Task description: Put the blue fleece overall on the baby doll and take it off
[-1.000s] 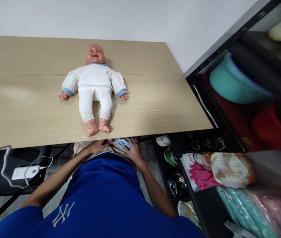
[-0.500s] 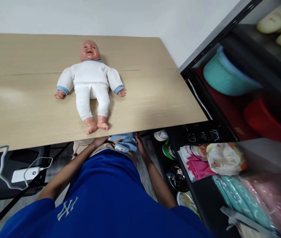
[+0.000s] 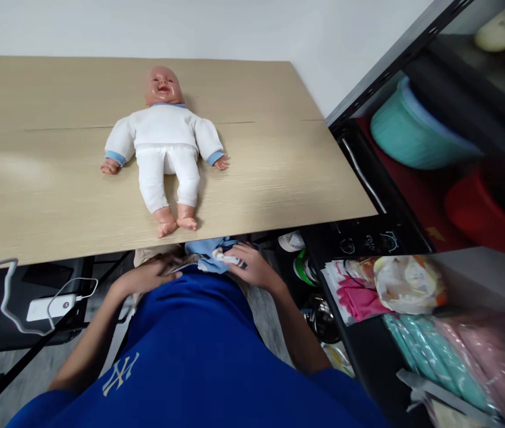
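Note:
A baby doll (image 3: 166,134) in a white top and trousers with blue cuffs lies on its back on the wooden table (image 3: 270,178), feet toward me. Below the table edge, over my lap, is a light-blue and white cloth item (image 3: 212,252), crumpled and partly hidden by the tabletop. My right hand (image 3: 255,267) has its fingers closed on the right side of this cloth, where a white part with dark marks shows. To the cloth's left, my left hand (image 3: 157,273) rests over my lap with fingers stretched out. Its fingertips are partly in shadow.
At the right, a shelf holds a teal basin (image 3: 417,131) and a red basin (image 3: 484,208). Lower down lie a pink cloth (image 3: 359,297) and plastic-wrapped packs (image 3: 435,351). A white power bank (image 3: 51,307) with a cable sits on a black chair at the left.
Both hands have come up from under the table edge toward my waist. The blue cloth has risen with my right hand, showing its white part. The doll stays in place.

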`<move>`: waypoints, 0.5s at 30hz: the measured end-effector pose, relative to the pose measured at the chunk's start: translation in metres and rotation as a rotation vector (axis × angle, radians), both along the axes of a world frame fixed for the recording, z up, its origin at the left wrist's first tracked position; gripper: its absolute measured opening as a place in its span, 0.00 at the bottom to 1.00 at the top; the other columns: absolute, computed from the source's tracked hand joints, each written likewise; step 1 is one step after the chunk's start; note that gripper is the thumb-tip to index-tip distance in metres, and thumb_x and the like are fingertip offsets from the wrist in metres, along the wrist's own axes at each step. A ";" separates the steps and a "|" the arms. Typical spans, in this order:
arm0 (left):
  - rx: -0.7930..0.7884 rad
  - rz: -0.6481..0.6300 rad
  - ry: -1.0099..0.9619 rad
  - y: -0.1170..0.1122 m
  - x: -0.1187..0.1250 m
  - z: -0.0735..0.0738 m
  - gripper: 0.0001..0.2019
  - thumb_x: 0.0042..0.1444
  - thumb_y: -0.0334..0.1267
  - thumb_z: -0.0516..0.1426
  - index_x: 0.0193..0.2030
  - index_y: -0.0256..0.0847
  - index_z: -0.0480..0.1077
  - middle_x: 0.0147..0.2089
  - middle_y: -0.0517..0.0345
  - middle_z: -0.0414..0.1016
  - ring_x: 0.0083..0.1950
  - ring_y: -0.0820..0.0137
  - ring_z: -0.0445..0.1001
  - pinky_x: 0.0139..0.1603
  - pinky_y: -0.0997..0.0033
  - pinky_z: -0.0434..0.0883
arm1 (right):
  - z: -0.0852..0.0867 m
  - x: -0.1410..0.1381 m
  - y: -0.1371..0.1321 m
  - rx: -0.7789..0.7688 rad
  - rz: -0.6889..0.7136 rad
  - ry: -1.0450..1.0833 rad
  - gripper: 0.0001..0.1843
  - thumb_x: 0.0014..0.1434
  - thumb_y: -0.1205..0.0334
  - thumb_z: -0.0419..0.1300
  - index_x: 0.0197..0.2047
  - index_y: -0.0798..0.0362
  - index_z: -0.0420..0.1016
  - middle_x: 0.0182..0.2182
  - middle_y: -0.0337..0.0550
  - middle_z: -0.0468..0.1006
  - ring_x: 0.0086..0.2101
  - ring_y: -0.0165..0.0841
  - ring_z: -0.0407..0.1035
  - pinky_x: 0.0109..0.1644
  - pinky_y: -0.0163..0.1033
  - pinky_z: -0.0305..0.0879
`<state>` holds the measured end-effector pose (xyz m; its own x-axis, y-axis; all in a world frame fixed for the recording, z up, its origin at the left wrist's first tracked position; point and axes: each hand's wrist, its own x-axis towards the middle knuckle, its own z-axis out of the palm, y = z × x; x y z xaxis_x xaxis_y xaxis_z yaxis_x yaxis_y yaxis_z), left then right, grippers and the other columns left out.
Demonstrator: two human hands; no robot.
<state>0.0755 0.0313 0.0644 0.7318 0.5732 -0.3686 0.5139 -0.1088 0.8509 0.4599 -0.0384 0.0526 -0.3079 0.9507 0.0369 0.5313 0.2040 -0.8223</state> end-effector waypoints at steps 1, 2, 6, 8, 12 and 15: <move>-0.034 -0.104 -0.020 -0.006 -0.003 0.028 0.24 0.73 0.57 0.69 0.73 0.63 0.80 0.75 0.56 0.85 0.75 0.44 0.82 0.80 0.44 0.76 | 0.022 -0.006 -0.001 0.039 0.125 -0.031 0.12 0.77 0.53 0.64 0.53 0.42 0.91 0.48 0.47 0.92 0.52 0.48 0.86 0.67 0.61 0.83; -0.037 -0.163 -0.062 -0.011 -0.004 0.055 0.22 0.76 0.54 0.68 0.74 0.65 0.79 0.76 0.57 0.83 0.76 0.47 0.82 0.80 0.46 0.76 | 0.044 -0.011 0.001 0.075 0.205 -0.043 0.13 0.78 0.55 0.63 0.54 0.40 0.91 0.50 0.46 0.92 0.54 0.46 0.86 0.67 0.59 0.84; 0.278 -0.016 -0.311 -0.013 0.013 0.133 0.36 0.70 0.49 0.76 0.81 0.69 0.73 0.78 0.53 0.80 0.81 0.46 0.77 0.84 0.42 0.74 | 0.114 -0.028 0.021 0.223 0.433 -0.027 0.16 0.82 0.59 0.58 0.60 0.42 0.88 0.59 0.45 0.92 0.62 0.42 0.86 0.68 0.54 0.86; 0.400 0.022 -0.354 -0.002 0.027 0.151 0.42 0.64 0.50 0.79 0.82 0.67 0.72 0.81 0.51 0.77 0.84 0.42 0.73 0.86 0.38 0.70 | 0.137 -0.034 0.037 0.305 0.464 -0.033 0.14 0.82 0.59 0.59 0.60 0.43 0.86 0.58 0.44 0.92 0.61 0.42 0.87 0.68 0.53 0.85; 0.432 -0.007 -0.387 0.030 0.043 0.170 0.23 0.66 0.54 0.78 0.63 0.51 0.84 0.57 0.50 0.89 0.59 0.50 0.87 0.65 0.50 0.82 | 0.165 -0.042 0.068 0.484 0.406 -0.001 0.10 0.79 0.58 0.63 0.57 0.45 0.85 0.50 0.44 0.93 0.50 0.42 0.88 0.59 0.49 0.85; 0.500 0.027 -0.425 0.048 0.042 0.180 0.14 0.71 0.51 0.75 0.49 0.44 0.83 0.41 0.56 0.83 0.41 0.64 0.80 0.46 0.65 0.77 | 0.177 -0.044 0.088 0.537 0.308 0.052 0.07 0.76 0.58 0.70 0.55 0.47 0.83 0.41 0.40 0.90 0.36 0.35 0.82 0.44 0.41 0.78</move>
<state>0.1174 0.0792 0.2443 0.7378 0.6208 0.2650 0.1522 -0.5355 0.8307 0.4162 0.0497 0.2294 -0.5500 0.6629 0.5081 0.3439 0.7341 -0.5855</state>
